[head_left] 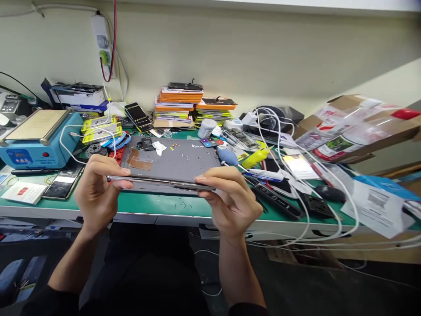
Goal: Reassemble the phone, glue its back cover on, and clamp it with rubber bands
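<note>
A thin phone (164, 181) is held edge-on, long side level, above the front edge of the bench. My left hand (98, 188) pinches its left end between thumb and fingers. At the other end, my right hand (232, 197) grips it the same way. Only the narrow side shows; its two faces are hidden. Behind it lies a grey work mat (184, 164) with small screws, a white scrap of tissue (159, 148), a black battery-like part (146, 144) and a brown tape patch (140, 161).
A blue heating machine (36, 140) stands left, with another phone (64, 182) before it. Orange boxes (179, 96) are stacked at the back. To the right lie a blue air blower (227, 156), a yellow bottle (256, 157), a black handheld tool (276, 200), white cables (296, 184) and a carton (358, 127).
</note>
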Action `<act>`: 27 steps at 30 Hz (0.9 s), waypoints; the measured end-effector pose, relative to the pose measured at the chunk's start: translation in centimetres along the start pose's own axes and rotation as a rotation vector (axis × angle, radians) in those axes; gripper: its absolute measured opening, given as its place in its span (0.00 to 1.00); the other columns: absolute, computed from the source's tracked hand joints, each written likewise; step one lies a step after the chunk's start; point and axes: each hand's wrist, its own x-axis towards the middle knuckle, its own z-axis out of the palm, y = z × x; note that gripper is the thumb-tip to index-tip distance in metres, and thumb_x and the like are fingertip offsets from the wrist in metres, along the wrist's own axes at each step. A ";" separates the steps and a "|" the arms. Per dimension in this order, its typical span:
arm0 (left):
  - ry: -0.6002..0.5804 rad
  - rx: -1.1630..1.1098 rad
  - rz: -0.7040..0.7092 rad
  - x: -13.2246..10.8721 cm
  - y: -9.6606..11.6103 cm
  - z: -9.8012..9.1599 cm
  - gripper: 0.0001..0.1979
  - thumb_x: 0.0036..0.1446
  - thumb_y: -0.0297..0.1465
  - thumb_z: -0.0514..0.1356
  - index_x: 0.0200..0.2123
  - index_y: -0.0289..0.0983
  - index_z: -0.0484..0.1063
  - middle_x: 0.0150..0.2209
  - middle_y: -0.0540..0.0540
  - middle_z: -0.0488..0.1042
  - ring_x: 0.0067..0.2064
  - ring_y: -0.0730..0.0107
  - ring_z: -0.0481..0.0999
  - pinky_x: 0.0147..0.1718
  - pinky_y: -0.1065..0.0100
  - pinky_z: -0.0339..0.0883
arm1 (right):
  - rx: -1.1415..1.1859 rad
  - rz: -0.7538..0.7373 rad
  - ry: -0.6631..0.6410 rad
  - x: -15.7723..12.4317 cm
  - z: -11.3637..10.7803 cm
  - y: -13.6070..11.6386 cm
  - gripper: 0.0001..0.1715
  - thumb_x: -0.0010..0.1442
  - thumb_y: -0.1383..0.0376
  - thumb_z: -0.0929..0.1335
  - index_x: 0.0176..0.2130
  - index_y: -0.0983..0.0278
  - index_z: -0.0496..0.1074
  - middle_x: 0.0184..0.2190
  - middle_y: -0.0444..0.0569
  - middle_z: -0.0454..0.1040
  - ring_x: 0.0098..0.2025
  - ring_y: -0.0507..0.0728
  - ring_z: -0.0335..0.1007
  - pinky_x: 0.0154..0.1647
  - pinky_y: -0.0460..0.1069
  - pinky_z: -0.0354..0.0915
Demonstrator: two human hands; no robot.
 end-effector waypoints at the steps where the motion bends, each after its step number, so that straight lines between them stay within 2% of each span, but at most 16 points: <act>1: 0.001 -0.003 0.003 0.0 -0.1 0.0 0.10 0.66 0.42 0.72 0.37 0.45 0.77 0.31 0.49 0.77 0.35 0.62 0.74 0.37 0.55 0.71 | 0.010 0.007 0.001 0.0 0.0 -0.1 0.12 0.70 0.66 0.73 0.52 0.55 0.82 0.39 0.47 0.85 0.39 0.59 0.81 0.39 0.57 0.75; 4: 0.002 -0.003 0.002 0.0 -0.3 -0.1 0.11 0.66 0.44 0.71 0.36 0.46 0.77 0.30 0.49 0.77 0.34 0.61 0.74 0.36 0.54 0.71 | -0.001 0.021 0.005 0.0 0.1 -0.5 0.12 0.70 0.66 0.73 0.52 0.54 0.82 0.39 0.46 0.85 0.38 0.59 0.80 0.39 0.57 0.75; 13: 0.013 -0.008 -0.012 -0.1 -1.0 -0.2 0.13 0.65 0.48 0.71 0.36 0.47 0.77 0.28 0.49 0.74 0.34 0.61 0.73 0.36 0.54 0.70 | 0.021 0.024 -0.028 0.3 -0.2 -1.2 0.09 0.71 0.67 0.73 0.50 0.59 0.82 0.39 0.46 0.86 0.38 0.57 0.78 0.40 0.56 0.73; 19: -0.014 0.035 -0.050 -0.4 -0.7 -0.4 0.15 0.65 0.50 0.70 0.35 0.47 0.75 0.29 0.49 0.73 0.35 0.60 0.74 0.37 0.52 0.72 | -0.014 0.039 -0.021 0.2 -0.2 -1.5 0.10 0.70 0.69 0.73 0.50 0.56 0.81 0.39 0.45 0.85 0.37 0.58 0.78 0.39 0.56 0.74; 27: -0.038 0.030 -0.008 -0.4 -1.0 -0.4 0.16 0.64 0.50 0.70 0.36 0.47 0.75 0.29 0.50 0.74 0.34 0.62 0.74 0.36 0.54 0.72 | -0.031 0.036 0.010 0.2 -0.3 -1.4 0.08 0.71 0.67 0.74 0.49 0.57 0.82 0.37 0.45 0.85 0.36 0.58 0.78 0.38 0.55 0.73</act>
